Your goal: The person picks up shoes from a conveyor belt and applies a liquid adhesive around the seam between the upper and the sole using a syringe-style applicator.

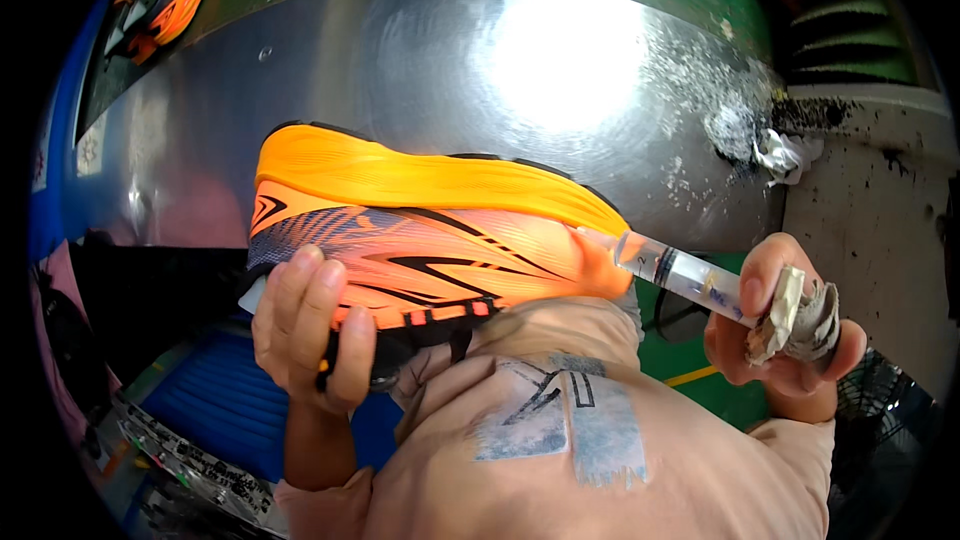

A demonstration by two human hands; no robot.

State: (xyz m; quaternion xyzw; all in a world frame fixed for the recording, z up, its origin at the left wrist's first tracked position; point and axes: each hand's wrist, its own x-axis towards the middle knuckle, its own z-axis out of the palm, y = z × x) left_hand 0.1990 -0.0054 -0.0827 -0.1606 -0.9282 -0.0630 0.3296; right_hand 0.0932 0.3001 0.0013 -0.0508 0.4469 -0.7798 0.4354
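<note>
An orange running shoe [430, 240] with a yellow-orange sole lies on its side in the air, sole facing away from me. My left hand [310, 330] grips it by the collar, fingers bent over the upper near the heel. In my right hand [775, 315] is a clear plastic syringe [685, 278] with liquid inside and its plunger end wrapped in tape. Its tip meets the seam between sole and upper at the toe. The fingers of my right hand curl round the wrapped end.
A shiny metal worktop [370, 50] stretches beyond the shoe. Crumpled white paper [788, 156] lies on its right side beside dark and pale glue stains. More orange shoes [185, 0] sit at the far left on a green surface. Below left is a blue ribbed seat [215, 405].
</note>
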